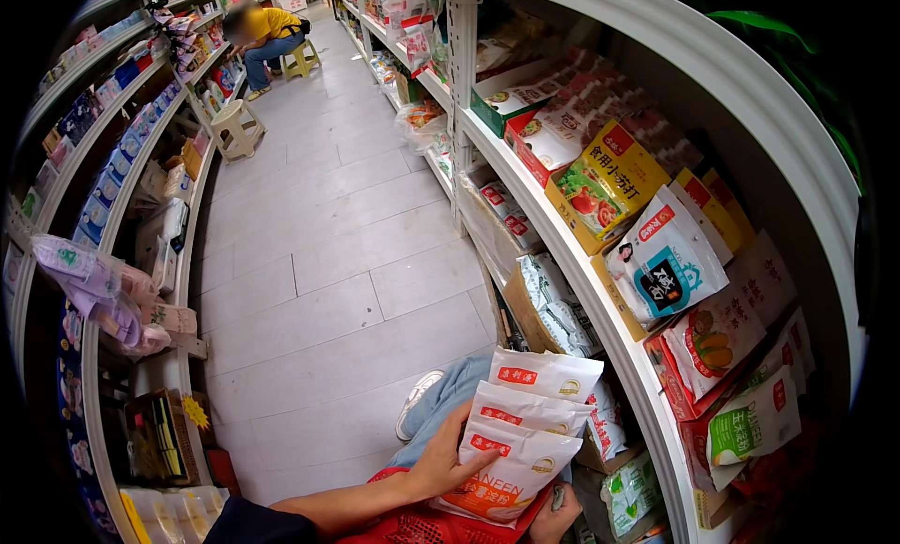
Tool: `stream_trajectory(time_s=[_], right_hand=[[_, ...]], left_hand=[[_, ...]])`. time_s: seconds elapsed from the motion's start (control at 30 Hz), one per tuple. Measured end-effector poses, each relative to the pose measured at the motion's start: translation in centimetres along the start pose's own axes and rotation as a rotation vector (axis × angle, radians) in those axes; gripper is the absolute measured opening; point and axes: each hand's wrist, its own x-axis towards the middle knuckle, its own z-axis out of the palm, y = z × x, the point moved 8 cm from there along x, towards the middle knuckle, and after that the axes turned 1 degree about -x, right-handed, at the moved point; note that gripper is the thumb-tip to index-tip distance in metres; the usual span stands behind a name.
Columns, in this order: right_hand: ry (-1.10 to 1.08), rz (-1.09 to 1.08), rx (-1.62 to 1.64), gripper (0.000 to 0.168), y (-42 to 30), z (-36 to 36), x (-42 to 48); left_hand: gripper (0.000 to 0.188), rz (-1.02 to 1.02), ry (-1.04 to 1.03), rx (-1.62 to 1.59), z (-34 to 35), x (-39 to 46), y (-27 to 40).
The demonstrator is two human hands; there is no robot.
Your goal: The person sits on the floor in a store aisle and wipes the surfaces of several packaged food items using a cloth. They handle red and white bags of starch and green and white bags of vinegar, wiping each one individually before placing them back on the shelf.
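My left hand point(443, 452) grips a fanned stack of three white starch packets point(524, 438) with red and orange print, its thumb across the front one. The packets lean over a red perforated plastic basket point(394, 523) at my lap. Lower right, my right hand point(555, 517) is beside the stack, fingers curled around what looks like a small grey cloth point(558, 497). Part of that hand is cut off by the picture's lower edge. My leg in light blue jeans point(450, 396) shows behind the packets.
On the right, a white metal shelf point(562, 192) holds boxed bags, including a white-and-blue pouch point(668, 255). Below it stand cartons of packets point(555, 305). Shelves of goods point(133, 171) line the left. A beige stool point(238, 130) and a seated person in yellow point(271, 34) are farther along the tiled aisle point(316, 227).
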Motion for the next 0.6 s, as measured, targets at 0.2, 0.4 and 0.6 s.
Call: stream_trajectory(time_s=[0.2, 0.4, 0.6], right_hand=[[-0.022, 0.019, -0.009, 0.019, -0.53, -0.07, 0.22], [-0.013, 0.018, -0.043, 0.018, 0.45, 0.03, -0.11], [-0.008, 0.004, -0.073, 0.014, 0.21, 0.02, 0.02]], left_hand=[[0.074, -0.005, 0.001, 0.004, 0.04, -0.02, -0.11], [0.074, 0.008, 0.003, 0.015, -0.01, 0.05, 0.05], [0.075, -0.014, -0.001, -0.021, 0.06, -0.05, -0.25]])
